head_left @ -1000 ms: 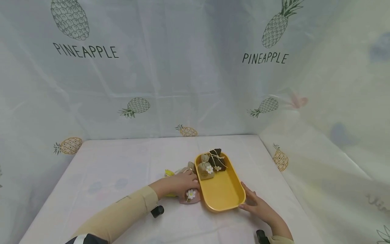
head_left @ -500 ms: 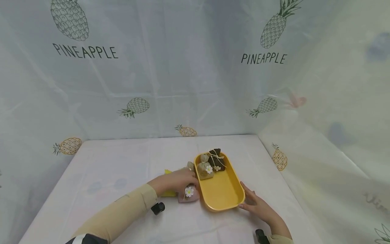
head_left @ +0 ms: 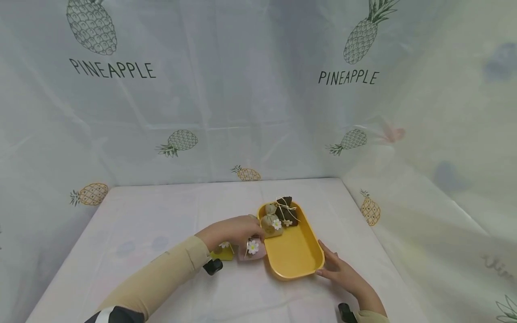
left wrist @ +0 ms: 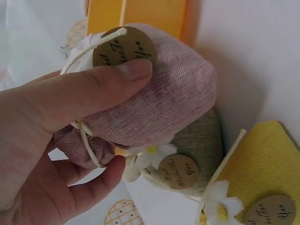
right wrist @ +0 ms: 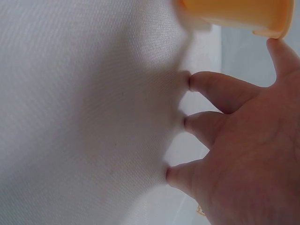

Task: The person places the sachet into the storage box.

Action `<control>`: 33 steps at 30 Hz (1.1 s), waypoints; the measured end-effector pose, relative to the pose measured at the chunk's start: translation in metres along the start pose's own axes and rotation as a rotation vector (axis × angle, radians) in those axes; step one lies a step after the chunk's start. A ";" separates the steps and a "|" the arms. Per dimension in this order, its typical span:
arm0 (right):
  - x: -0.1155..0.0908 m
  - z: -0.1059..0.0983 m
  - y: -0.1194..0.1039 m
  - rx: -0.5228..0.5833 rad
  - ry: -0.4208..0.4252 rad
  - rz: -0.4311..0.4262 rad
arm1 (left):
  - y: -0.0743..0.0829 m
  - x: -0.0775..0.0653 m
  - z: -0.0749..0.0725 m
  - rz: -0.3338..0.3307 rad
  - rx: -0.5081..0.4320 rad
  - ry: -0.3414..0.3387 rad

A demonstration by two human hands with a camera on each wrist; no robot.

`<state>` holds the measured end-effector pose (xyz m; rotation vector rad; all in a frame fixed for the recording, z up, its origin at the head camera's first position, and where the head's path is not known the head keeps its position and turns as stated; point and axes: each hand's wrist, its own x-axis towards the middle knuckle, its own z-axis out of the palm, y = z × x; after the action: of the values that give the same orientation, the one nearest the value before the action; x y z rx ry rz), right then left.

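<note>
My left hand (head_left: 239,231) grips a pink cloth sachet (left wrist: 173,89) by its tied neck, the thumb pressed over a round brown tag. The pink sachet is close against the left side of a yellow tray (head_left: 296,258). Below it in the left wrist view lie a grey-green sachet (left wrist: 211,140) and a yellow sachet (left wrist: 267,164), each with a white flower and tag. My right hand (head_left: 343,276) is at the tray's near right corner, fingers spread. In the right wrist view, one fingertip touches the tray's rim while others rest on the white cloth.
Inside the tray's far end sit a beige sachet (head_left: 271,225) with a white flower and a dark brown sachet (head_left: 291,216) tied with cream cord. White cloth covers the table (head_left: 153,215). A pineapple-print curtain (head_left: 258,103) hangs behind and along the sides.
My left hand has raised the pink sachet off the cloth, shifting slightly away from me. More of the yellow sachet shows beneath the wrist. My right hand and the tray stay in place.
</note>
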<state>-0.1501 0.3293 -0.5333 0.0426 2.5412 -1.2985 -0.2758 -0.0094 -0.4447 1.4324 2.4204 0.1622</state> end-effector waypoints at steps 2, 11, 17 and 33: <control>-0.001 0.001 -0.001 0.001 0.001 0.009 | -0.001 -0.001 -0.001 0.000 -0.016 -0.004; -0.003 0.001 -0.001 -0.008 0.015 0.036 | -0.002 -0.004 -0.021 0.057 -0.095 0.077; -0.004 -0.001 -0.002 -0.006 0.018 0.040 | 0.001 0.011 -0.035 0.070 -0.045 0.139; -0.003 0.001 -0.003 0.025 0.013 0.026 | 0.011 0.063 -0.022 0.017 0.108 0.150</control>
<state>-0.1477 0.3267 -0.5305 0.0886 2.5264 -1.3247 -0.3017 0.0521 -0.4346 1.5390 2.5734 0.1500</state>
